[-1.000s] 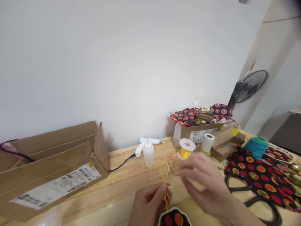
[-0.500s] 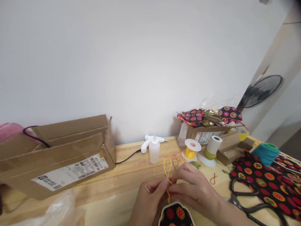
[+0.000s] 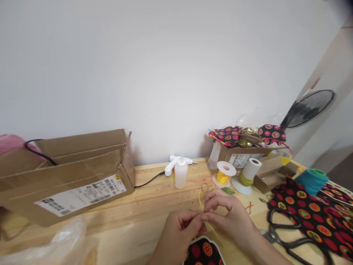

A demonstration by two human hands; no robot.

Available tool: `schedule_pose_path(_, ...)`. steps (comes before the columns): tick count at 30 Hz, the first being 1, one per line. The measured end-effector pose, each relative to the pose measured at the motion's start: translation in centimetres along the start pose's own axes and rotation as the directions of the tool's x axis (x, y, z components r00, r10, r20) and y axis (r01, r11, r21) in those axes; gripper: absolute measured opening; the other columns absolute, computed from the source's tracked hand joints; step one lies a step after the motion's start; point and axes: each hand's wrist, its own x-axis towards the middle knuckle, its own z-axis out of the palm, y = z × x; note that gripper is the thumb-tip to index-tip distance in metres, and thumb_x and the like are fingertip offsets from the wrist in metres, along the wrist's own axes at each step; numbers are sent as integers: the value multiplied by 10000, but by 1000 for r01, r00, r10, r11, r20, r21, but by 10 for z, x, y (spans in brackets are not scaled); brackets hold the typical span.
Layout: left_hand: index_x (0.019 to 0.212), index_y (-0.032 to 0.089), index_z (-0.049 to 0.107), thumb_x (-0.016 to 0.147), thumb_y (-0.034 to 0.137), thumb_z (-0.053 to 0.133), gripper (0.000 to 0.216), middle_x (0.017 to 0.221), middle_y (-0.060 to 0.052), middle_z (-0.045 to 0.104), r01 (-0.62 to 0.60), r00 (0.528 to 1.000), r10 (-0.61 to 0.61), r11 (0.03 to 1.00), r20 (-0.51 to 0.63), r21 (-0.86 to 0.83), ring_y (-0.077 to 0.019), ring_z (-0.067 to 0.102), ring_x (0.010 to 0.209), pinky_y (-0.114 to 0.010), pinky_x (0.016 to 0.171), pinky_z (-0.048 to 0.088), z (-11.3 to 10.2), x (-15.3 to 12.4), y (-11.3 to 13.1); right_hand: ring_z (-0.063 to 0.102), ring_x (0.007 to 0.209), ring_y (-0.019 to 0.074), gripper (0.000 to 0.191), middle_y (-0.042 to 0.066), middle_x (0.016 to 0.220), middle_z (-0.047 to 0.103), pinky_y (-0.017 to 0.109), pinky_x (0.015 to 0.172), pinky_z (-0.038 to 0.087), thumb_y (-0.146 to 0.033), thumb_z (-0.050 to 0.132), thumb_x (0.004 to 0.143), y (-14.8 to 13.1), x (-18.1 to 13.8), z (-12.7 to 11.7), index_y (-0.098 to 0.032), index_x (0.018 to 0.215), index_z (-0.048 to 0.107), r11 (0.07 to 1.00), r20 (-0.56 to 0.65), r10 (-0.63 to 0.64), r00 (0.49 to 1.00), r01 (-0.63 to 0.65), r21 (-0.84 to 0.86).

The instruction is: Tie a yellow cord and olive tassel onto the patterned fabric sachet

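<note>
Both hands meet low in the middle of the view, pinching a yellow cord between their fingertips. My left hand is closed on the cord just above a black fabric piece with round red and orange motifs and a pale edge. My right hand grips the same cord from the right, thumb and forefinger pressed together. A loop of the cord stands up above the fingers, and a loose end slants down to the right under the right hand. The fingers hide the crossing of the cord.
Right of my hands lie black scissors, patterned fabric and a short red cord. Behind stand a yellow cord spool, a green cord spool, a bottle and a soldering-iron-like white tool. A cardboard box sits left.
The yellow loop has become narrower and leans left above the fingers. My right hand has shifted slightly, and a loose cord end now shows below it. The view has moved a little.
</note>
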Motion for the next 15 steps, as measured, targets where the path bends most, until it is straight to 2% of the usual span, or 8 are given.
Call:
schedule_pose_path(3, 580, 122, 544, 746, 444, 469, 371, 534, 37, 374, -14, 1000, 14, 1000, 18, 18, -97, 313, 528, -217, 484, 233, -1, 0, -2, 458, 562, 117, 238, -8, 586, 510, 237, 525, 355, -318, 717, 587, 4, 0, 4, -154, 523, 557, 981, -3, 159, 987, -157, 113)
schedule_pose_path(6, 614, 116, 562, 746, 458, 464, 380, 548, 36, 370, -11, 999, 11, 1000, 31, 13, -99, 318, 540, -215, 490, 241, -2, -1, -2, 395, 487, 84, 285, -36, 532, 477, 211, 458, 296, -334, 745, 525, 6, 0, 7, -146, 525, 530, 907, 73, 314, 947, -322, 270)
schedule_pose_path(8, 619, 115, 569, 750, 460, 459, 385, 550, 36, 369, -10, 999, 9, 1000, 38, 17, -98, 318, 542, -215, 493, 244, -2, -1, -1, 394, 478, 75, 296, -44, 520, 482, 203, 456, 289, -322, 758, 500, 5, 0, 8, -143, 531, 524, 850, 126, 371, 920, -391, 354)
schedule_pose_path(12, 633, 117, 585, 757, 437, 465, 364, 567, 30, 400, -7, 999, 7, 1000, 50, 3, -98, 332, 559, -213, 507, 254, -2, -2, 1, 448, 516, 85, 310, -31, 558, 522, 210, 500, 326, -318, 760, 496, 2, -1, 8, -140, 510, 506, 772, 155, 409, 900, -431, 467)
schedule_pose_path(15, 710, 124, 617, 752, 392, 493, 299, 607, 14, 456, 34, 997, -26, 993, 74, -117, -104, 370, 578, -216, 526, 274, -2, -4, 0, 459, 527, 89, 302, -24, 576, 537, 210, 502, 328, -311, 760, 502, 1, -1, 8, -141, 513, 511, 774, 132, 416, 900, -427, 469)
